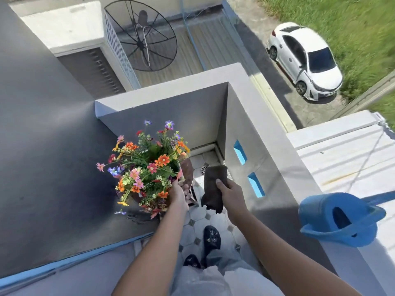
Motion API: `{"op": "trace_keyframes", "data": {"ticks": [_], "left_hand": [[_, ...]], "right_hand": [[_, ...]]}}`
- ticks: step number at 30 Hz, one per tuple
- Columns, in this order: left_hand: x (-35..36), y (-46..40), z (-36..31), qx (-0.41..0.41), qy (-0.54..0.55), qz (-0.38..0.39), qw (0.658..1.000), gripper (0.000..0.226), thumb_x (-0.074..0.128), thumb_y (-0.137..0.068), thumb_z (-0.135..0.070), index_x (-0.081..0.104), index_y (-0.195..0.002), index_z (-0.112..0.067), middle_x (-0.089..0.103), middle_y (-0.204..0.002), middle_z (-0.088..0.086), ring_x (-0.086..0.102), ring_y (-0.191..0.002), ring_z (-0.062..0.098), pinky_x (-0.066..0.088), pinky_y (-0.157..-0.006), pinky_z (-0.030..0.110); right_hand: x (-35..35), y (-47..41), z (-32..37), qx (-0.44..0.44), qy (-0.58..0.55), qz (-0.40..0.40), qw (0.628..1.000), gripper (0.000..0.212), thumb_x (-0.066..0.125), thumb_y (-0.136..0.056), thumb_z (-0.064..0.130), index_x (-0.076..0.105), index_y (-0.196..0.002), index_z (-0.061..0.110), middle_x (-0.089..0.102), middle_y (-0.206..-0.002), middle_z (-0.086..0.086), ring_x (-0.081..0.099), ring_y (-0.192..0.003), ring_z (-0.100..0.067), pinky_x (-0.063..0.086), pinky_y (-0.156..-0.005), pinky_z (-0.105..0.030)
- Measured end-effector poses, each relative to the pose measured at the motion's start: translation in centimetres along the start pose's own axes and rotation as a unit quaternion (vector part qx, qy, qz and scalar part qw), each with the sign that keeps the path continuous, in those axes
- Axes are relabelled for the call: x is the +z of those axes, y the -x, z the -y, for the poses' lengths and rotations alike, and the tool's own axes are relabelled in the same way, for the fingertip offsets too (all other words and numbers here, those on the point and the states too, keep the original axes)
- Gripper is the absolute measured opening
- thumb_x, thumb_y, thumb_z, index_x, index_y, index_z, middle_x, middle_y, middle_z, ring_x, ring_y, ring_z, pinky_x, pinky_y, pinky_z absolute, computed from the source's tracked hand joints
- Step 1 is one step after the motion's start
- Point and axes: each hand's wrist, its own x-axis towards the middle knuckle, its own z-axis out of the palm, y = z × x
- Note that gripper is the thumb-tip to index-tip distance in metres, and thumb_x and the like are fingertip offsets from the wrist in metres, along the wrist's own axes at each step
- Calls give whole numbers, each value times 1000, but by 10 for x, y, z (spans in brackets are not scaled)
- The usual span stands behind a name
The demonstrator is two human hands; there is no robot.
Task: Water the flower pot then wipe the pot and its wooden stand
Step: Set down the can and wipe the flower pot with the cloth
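Note:
A bunch of many-coloured flowers (147,167) fills the pot, which is almost wholly hidden beneath them. The pot stands on a round wooden stand (188,170), of which only the right rim shows. My left hand (178,194) reaches under the flowers at their right side and grips the pot's edge. My right hand (230,194) holds a dark brown cloth (213,186) in the air just right of the stand, apart from it. A blue watering can (339,218) rests on the balcony wall's top at the right.
I stand in a narrow balcony corner with a tiled floor (205,216), a grey wall (49,146) on the left and a low parapet (263,146) with blue openings on the right. My dark shoes (211,238) are below. Beyond are an air-conditioner unit (85,45), a satellite dish (141,35) and a white car (303,60).

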Motion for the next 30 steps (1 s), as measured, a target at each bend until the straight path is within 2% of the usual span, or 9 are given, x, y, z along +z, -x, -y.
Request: {"op": "trace_keyframes", "data": {"ticks": [4,7,11,14,17,21,25,28,30], "left_hand": [[4,-5,-1,7,15,-6,1000,34,38,-100,-25,49,-70,-13,42,-62,-1,25,-47,11,22,-47,25],[3,-14,-3,9,12,-26,1000,36,30,-100,-12,52,-71,-11,43,-63,3,27,-49,12,20,-50,22],[-3,-18,-1,25,-14,-41,999,39,31,-102,-16,55,-73,-6,47,-61,4,30,-48,13,19,-49,24],[-18,-17,-7,41,-25,-43,998,40,28,-101,-12,49,-68,-6,44,-59,7,27,-45,14,20,-39,19],[-37,-10,-22,56,-43,-31,997,37,29,-103,-17,47,-73,-8,43,-56,7,28,-38,12,18,-30,17],[-67,18,-48,60,-52,17,997,27,31,-101,-15,46,-81,-6,47,-62,11,28,-25,5,16,-30,18],[-93,60,-77,63,-63,67,994,19,33,-101,-12,47,-90,-4,52,-68,17,31,-27,6,21,-31,20],[-109,94,-100,62,-61,117,989,22,32,-102,-12,47,-88,-8,50,-66,17,31,-28,7,22,-30,19],[-116,108,-111,55,-69,153,984,22,31,-103,-14,48,-96,-2,50,-65,16,31,-30,8,23,-29,19]], "right_hand": [[8,-11,-2,3,-10,9,1000,14,59,-98,17,71,-97,9,73,-97,-19,72,-84,-30,61,-78,-49],[9,-15,-3,6,-15,25,1000,14,60,-96,19,72,-97,11,75,-96,-17,72,-89,-36,60,-78,-54],[11,-13,-1,7,-32,41,999,13,61,-95,16,73,-99,12,76,-95,-15,73,-89,-34,62,-77,-48],[13,-8,2,-3,-48,45,998,15,62,-95,16,74,-103,13,76,-97,-14,73,-88,-30,61,-71,-39],[19,-5,7,-10,-60,47,997,17,63,-94,18,74,-106,13,75,-99,-15,73,-89,-32,60,-71,-38],[38,7,20,-14,-103,40,994,15,62,-94,16,75,-100,13,75,-100,-17,72,-89,-31,61,-77,-45],[59,19,42,-37,-125,30,991,15,59,-96,21,72,-97,15,75,-90,-9,70,-82,-25,59,-74,-41],[76,27,68,-110,-96,-11,989,17,56,-99,23,71,-98,14,70,-81,-4,67,-74,-17,56,-74,-37],[89,34,86,-198,-26,-42,979,17,53,-101,24,68,-93,20,63,-80,3,60,-78,-16,49,-72,-32]]}}
